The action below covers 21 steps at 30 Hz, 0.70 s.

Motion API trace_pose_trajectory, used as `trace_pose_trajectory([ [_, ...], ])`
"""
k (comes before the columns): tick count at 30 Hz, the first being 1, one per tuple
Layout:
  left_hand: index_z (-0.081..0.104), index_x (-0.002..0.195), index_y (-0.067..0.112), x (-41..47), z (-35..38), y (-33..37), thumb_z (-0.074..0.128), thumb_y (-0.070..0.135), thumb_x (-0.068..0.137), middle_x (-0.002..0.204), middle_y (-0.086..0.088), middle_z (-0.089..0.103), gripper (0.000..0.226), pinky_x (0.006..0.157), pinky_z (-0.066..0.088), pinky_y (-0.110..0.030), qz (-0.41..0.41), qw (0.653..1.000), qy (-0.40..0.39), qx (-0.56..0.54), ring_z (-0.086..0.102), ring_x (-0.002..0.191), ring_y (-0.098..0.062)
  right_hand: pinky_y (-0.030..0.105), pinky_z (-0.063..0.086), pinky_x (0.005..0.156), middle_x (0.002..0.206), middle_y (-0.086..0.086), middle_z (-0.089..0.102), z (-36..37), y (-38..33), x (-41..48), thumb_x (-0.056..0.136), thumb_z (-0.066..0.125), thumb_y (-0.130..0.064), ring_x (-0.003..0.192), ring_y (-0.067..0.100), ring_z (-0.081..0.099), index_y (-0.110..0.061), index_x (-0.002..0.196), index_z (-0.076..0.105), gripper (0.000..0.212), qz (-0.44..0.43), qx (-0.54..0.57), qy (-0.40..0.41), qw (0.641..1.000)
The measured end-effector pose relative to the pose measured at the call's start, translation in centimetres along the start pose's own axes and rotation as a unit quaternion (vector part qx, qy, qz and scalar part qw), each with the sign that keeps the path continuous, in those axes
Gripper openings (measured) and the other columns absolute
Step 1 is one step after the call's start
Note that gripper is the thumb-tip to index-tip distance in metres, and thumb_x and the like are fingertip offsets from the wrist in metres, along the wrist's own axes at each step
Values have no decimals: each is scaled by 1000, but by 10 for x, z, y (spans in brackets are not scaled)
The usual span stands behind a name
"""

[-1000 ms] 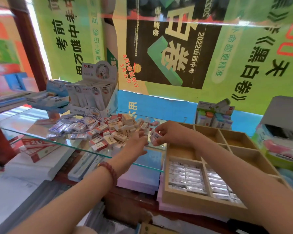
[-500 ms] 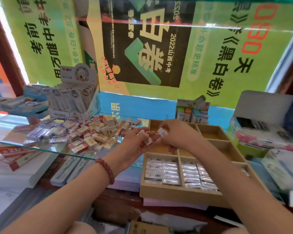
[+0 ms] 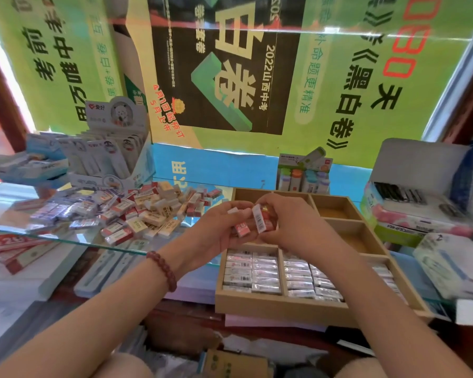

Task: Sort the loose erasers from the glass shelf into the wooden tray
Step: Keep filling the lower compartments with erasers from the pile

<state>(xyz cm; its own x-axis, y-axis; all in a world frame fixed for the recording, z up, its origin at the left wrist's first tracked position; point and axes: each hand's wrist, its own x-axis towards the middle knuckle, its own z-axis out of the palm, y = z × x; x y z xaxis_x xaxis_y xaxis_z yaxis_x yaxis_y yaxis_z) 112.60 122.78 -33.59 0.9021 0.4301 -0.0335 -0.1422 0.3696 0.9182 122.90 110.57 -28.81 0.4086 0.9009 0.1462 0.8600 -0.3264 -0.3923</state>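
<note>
Head view: the left hand (image 3: pixel 221 233) curls round a small pink-wrapped eraser (image 3: pixel 242 230). The right hand (image 3: pixel 295 227) pinches a white barcoded eraser (image 3: pixel 258 221), its long axis near upright. Both are held over the compartmented wooden tray (image 3: pixel 284 306), right of the heap of loose erasers (image 3: pixel 148 211) on the clear glass shelf (image 3: pixel 52 233).

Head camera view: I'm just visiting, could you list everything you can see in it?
loose erasers: many, white, pink and cream, piled on the glass shelf
glass shelf: one, clear, left
wooden tray: one, pale, right of the shelf
packed erasers: rows, white wrappers, tray's near compartments
display box: one, white-blue, behind the pile
posters: several, green and black, back wall
held erasers: a few, pink-white, above the tray
bracelet: one, red-brown beads, left wrist
left hand: grip on held erasers
right hand: grip on held erasers
</note>
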Motion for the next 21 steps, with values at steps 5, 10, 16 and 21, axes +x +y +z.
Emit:
trace_pose_trajectory([
  [5,43,126,-2,-3,3,0,56,2,86,105,-14,62,42,69,58,-24,2,998,7,63,66,83,-17,29,48,84,115,1,62,2,-2,1,80,72,-23,102,17,58,-22,126,49,51,-35,-22,-18,999],
  [10,43,123,1,-6,4,4,58,0,84,102,-14,64,42,67,58,-26,5,999,8,52,67,80,-18,21,41,87,118,-4,47,5,1,4,76,76,-22,102,11,51,-26,131,50,60,-73,22,-20,997],
  [16,48,119,4,-9,-3,10,56,-8,85,105,-14,66,37,76,57,-28,6,997,17,78,67,88,-20,25,43,94,119,-5,47,9,-5,9,76,77,-23,103,7,49,-27,134,51,63,-125,41,-25,991],
  [21,45,130,5,-17,-16,11,66,5,76,106,-10,69,58,77,57,-28,-15,997,-36,62,68,90,-16,33,48,88,112,-2,50,14,-10,12,74,79,-29,97,12,55,-31,129,54,60,-144,58,-34,987],
])
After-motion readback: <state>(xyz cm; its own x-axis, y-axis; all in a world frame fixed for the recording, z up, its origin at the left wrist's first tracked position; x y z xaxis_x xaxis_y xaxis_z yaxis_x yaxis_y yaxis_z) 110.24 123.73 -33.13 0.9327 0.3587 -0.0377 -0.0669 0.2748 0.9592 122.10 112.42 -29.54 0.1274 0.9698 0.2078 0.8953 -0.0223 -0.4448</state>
